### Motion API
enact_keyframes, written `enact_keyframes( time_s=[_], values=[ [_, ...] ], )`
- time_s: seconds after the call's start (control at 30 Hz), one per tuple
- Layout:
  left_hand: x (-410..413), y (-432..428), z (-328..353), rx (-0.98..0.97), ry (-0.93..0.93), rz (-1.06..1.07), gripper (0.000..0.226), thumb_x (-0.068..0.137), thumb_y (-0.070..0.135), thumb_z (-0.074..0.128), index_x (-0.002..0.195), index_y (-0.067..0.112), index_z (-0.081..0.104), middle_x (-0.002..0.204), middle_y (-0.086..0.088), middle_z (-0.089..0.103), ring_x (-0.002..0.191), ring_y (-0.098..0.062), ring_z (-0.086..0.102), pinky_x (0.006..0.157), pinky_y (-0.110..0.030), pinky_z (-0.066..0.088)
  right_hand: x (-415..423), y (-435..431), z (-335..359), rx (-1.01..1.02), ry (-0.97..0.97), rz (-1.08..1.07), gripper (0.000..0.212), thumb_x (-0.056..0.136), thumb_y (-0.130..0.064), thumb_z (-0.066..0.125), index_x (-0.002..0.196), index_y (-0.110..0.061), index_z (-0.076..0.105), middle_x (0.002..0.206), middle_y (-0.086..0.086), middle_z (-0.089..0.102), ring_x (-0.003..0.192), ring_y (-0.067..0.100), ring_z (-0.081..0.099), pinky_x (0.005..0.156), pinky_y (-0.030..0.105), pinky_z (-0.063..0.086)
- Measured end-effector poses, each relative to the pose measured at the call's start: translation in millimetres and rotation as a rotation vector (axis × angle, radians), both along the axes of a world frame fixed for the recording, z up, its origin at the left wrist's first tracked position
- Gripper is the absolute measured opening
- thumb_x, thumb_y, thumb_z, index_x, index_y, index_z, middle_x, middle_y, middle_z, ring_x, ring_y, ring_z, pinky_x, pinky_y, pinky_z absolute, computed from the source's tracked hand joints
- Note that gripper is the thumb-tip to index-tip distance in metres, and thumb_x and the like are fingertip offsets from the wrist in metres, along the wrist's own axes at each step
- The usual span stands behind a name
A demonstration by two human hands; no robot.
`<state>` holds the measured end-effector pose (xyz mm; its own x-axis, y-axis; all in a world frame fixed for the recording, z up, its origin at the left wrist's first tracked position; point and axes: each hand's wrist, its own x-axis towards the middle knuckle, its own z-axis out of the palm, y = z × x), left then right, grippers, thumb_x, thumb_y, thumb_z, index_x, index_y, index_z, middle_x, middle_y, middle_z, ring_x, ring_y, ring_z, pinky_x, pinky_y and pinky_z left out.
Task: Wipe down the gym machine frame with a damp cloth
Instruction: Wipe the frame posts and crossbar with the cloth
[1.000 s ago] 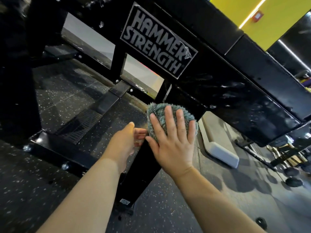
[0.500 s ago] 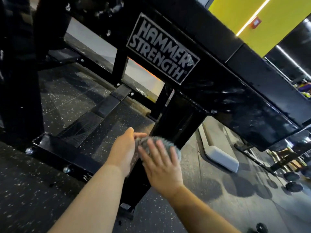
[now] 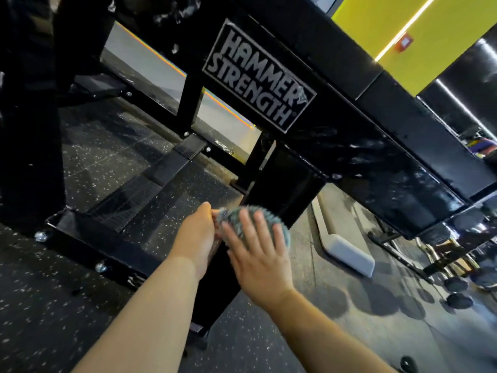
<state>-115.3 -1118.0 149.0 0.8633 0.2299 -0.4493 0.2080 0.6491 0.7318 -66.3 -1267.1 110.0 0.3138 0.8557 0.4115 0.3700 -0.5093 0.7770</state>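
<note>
**Slanted Leg of the Frame Under the Cloth**

The view is filled by the black steel gym machine frame (image 3: 349,146). Its broad cross-beam bears a grey-lettered name plate (image 3: 258,76) and pale smears that are judged to be damp streaks. Beneath the beam, the frame's slanted black leg (image 3: 285,189) runs down to the speckled dark rubber floor (image 3: 53,319). The step in hand is judged to be the wiping of this leg.

The right hand (image 3: 258,254) is laid flat on the leg's near face, fingers straight and spread. The shaggy teal-grey cloth (image 3: 228,215) is pressed under them against the steel, partway up the leg. The left hand (image 3: 196,238) is set just beside it at the leg's left edge, touching the cloth's rim. Its fingers are hidden, so whether anything is gripped cannot be told.

For a good pass, even pressure should be applied through the whole palm, and long overlapping strokes run along the leg's length. The cloth should be wrapped round the edges so that the side faces are reached, and the foot near the floor should not be missed.
</note>
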Motion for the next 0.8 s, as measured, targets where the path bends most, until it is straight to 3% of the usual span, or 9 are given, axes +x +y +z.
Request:
enact_keyframes(
  time_s=[0.1, 0.27, 0.4, 0.5, 0.57, 0.63, 0.7, 0.8],
  values=[
    [-1, 4, 6, -0.019, 0.003, -0.008, 0.044, 0.103, 0.032, 0.026, 0.091, 0.013, 0.064, 0.079, -0.003, 0.062, 0.066, -0.013, 0.056, 0.045, -0.021, 0.041, 1, -4, 8, -0.104, 0.008, 0.022, 0.059, 0.087, -0.04, 0.043, 0.144, -0.03, 0.037, 0.153, 0.003, 0.02, 0.148, 0.024, -0.011, 0.119, 0.042, -0.01],
    [5, -1, 3, -0.006, -0.05, -0.034, 0.045, 0.104, 0.031, 0.022, 0.104, 0.008, 0.06, 0.081, -0.002, 0.06, 0.069, -0.012, 0.053, 0.03, -0.01, 0.035, 13, 36, 75, 0.34, -0.083, 0.078, 0.056, 0.097, -0.041, 0.039, 0.148, -0.027, 0.021, 0.156, 0.011, 0.008, 0.146, 0.023, -0.017, 0.119, 0.042, -0.008],
    [6, 3, -5, 0.042, -0.054, -0.058, 0.046, 0.103, 0.033, 0.022, 0.095, 0.013, 0.063, 0.083, 0.001, 0.063, 0.073, -0.009, 0.057, 0.053, -0.02, 0.041, 10, 13, 21, 0.197, -0.045, 0.021, 0.056, 0.096, -0.043, 0.033, 0.148, -0.026, 0.021, 0.158, 0.011, -0.02, 0.146, 0.029, -0.016, 0.118, 0.046, -0.011],
    [2, 11, -9, 0.002, -0.056, -0.095, 0.047, 0.103, 0.036, 0.023, 0.094, 0.015, 0.064, 0.09, -0.003, 0.067, 0.076, -0.014, 0.06, 0.061, -0.026, 0.043, 2, -16, -22, -0.088, 0.028, -0.016, 0.059, 0.089, -0.043, 0.038, 0.145, -0.027, 0.029, 0.161, 0.012, -0.007, 0.146, 0.029, -0.015, 0.118, 0.045, -0.012],
    [0, 14, -9, -0.013, -0.052, -0.117, 0.047, 0.103, 0.036, 0.022, 0.098, 0.014, 0.063, 0.093, -0.005, 0.067, 0.079, -0.017, 0.061, 0.066, -0.027, 0.045, 3, -16, -10, -0.177, -0.013, 0.017, 0.063, 0.086, -0.042, 0.039, 0.146, -0.028, 0.027, 0.158, 0.008, 0.01, 0.146, 0.027, -0.017, 0.118, 0.043, -0.012],
    [1, 16, -13, 0.042, -0.038, -0.118, 0.047, 0.103, 0.036, 0.021, 0.1, 0.015, 0.063, 0.098, -0.004, 0.065, 0.091, -0.019, 0.059, 0.086, -0.033, 0.044, 6, 4, 23, 0.005, -0.043, 0.06, 0.063, 0.09, -0.041, 0.041, 0.148, -0.028, 0.02, 0.158, 0.007, 0.008, 0.146, 0.025, -0.017, 0.118, 0.042, -0.012],
    [4, 17, -17, 0.068, -0.02, -0.144, 0.047, 0.103, 0.037, 0.02, 0.11, 0.016, 0.061, 0.106, -0.004, 0.061, 0.102, -0.02, 0.054, 0.103, -0.038, 0.032, 9, 25, 50, 0.292, -0.038, 0.082, 0.057, 0.096, -0.04, 0.042, 0.148, -0.028, 0.021, 0.157, 0.011, 0.005, 0.148, 0.026, -0.011, 0.119, 0.041, -0.009],
    [9, 14, -21, 0.084, 0.004, -0.184, 0.049, 0.103, 0.039, 0.018, 0.108, 0.017, 0.061, 0.106, -0.004, 0.062, 0.101, -0.021, 0.055, 0.096, -0.035, 0.034, 12, 35, 39, 0.43, -0.086, 0.089, 0.058, 0.099, -0.041, 0.04, 0.151, -0.03, 0.017, 0.159, 0.011, 0.004, 0.148, 0.029, -0.008, 0.118, 0.045, -0.005]
  ],
)
